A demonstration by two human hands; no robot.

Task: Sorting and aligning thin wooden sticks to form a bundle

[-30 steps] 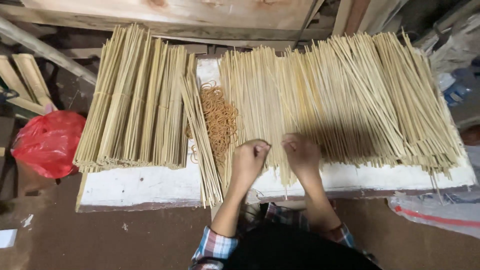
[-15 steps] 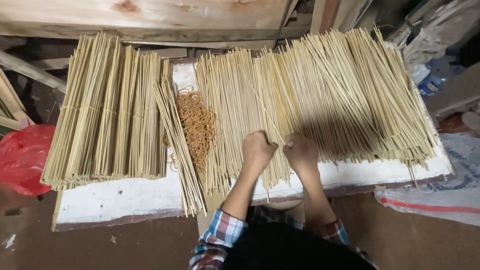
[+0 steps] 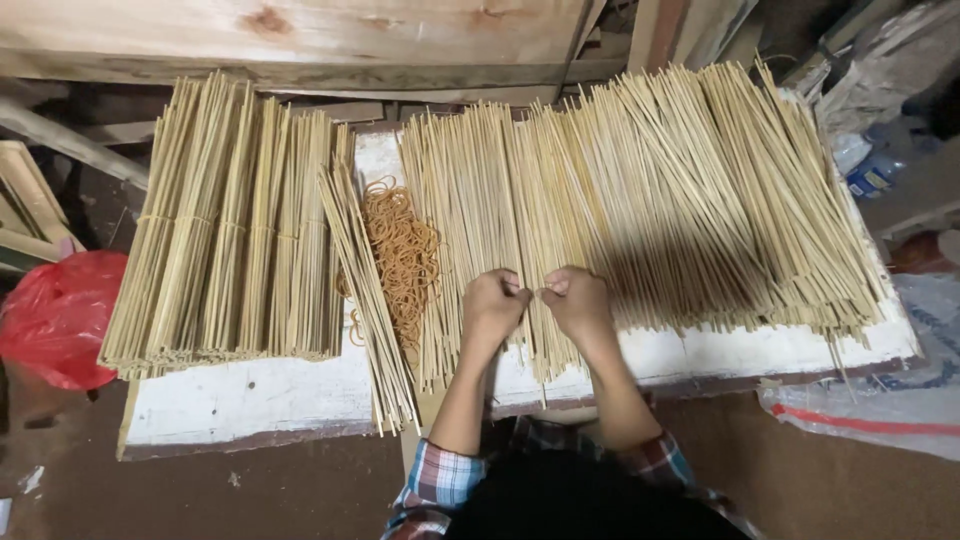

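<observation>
A white board table [image 3: 260,395] fills the middle of the frame, its bare painted edge showing along the bottom. Spread across its right half lies the big loose heap of thin bamboo sticks [image 3: 690,200], fanning out toward the upper right. On the left half sit the tied bundles of sticks [image 3: 230,230], packed side by side, their cut ends lined up near the lower left. Just right of them 1 slimmer bundle [image 3: 365,290] lies tilted, its lower end reaching past the table's front edge. Between that bundle and the loose heap, a tangle of brown rubber bands [image 3: 400,250] rests on the board.

Lower centre now: 2 hands meet over the near ends of the loose sticks. The left hand [image 3: 493,305] is curled shut, fingers pinching at a few sticks; the right hand [image 3: 577,302] is closed the same way, right beside it, knuckles almost touching. Exactly how many sticks each one grips, I cannot tell. Plaid sleeves [image 3: 440,478] show at the bottom. At far left, a red plastic bag [image 3: 55,318] sits on the floor.
</observation>
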